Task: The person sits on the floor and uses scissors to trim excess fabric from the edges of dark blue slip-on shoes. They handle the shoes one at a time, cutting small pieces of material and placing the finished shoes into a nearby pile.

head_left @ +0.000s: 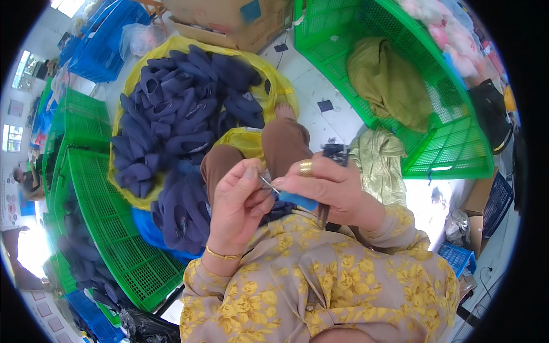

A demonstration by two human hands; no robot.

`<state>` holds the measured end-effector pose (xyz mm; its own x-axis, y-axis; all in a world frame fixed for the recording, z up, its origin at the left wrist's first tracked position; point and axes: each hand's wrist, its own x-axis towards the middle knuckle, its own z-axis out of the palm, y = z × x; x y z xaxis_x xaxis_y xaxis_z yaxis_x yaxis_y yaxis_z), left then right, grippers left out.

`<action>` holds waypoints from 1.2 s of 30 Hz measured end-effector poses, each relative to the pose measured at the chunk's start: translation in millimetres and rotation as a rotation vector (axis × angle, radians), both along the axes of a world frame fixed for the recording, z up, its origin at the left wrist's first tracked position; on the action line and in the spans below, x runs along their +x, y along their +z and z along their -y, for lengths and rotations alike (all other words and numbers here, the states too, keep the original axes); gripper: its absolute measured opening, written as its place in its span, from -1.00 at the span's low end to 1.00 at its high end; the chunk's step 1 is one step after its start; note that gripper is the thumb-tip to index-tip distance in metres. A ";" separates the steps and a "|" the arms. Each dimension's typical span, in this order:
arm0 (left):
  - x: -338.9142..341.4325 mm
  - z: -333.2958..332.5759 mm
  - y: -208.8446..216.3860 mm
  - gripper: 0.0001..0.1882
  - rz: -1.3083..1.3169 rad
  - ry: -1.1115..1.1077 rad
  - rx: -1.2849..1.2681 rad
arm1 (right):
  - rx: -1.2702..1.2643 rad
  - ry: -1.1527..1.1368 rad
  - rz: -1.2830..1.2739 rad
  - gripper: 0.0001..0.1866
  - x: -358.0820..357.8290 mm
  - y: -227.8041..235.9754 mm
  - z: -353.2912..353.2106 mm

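Note:
Both hands meet in front of my lap. My left hand [245,194] is closed in a pinch at one end of a thin, shiny metal piece [267,183]; its kind is too small to make out. My right hand [329,186], with a gold ring, is closed around a bundle of dark strips [336,152] that stick out above and below the fingers. A flat blue piece [298,200] shows under the right fingers, close to the metal piece. Whether the two are joined, I cannot tell. Dark navy shoe-shaped pieces [182,206] lie by my left forearm.
A yellow sack [286,86] full of navy shoe-shaped pieces stands ahead-left of my knees. Green mesh crates flank me, left [123,228] and right [452,146]; the right one holds olive cloth [389,80]. Cardboard boxes [229,23] stand ahead. Dark scraps [325,106] dot the floor.

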<state>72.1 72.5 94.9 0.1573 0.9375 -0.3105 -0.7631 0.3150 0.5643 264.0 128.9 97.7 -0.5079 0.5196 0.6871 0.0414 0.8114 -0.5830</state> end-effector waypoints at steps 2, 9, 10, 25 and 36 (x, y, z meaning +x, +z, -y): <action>6.0 -4.6 2.0 -0.89 0.006 -0.023 0.002 | 0.053 -0.001 -0.011 -0.63 -2.1 -2.8 -8.4; 23.6 -19.2 8.9 -0.89 -0.329 -0.020 0.157 | -0.332 -0.013 -0.281 -0.88 0.4 22.6 -33.5; 23.9 -22.5 3.7 -0.89 -0.444 -0.050 0.198 | -0.460 -0.011 -0.423 -0.91 2.7 24.6 -39.3; 10.3 -92.7 -125.8 -0.85 -1.192 -0.017 0.384 | -0.646 0.093 -0.745 -0.88 148.4 208.5 -160.0; -21.4 -129.0 -131.7 -0.85 -1.490 0.018 0.542 | -0.634 -0.161 -0.915 -0.77 253.7 212.6 -144.2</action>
<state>50.6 201.5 -36.8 0.0184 0.9819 0.1884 0.5528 -0.1670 0.8164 517.7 273.1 310.3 0.1564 0.9217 0.3550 -0.5363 0.3811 -0.7531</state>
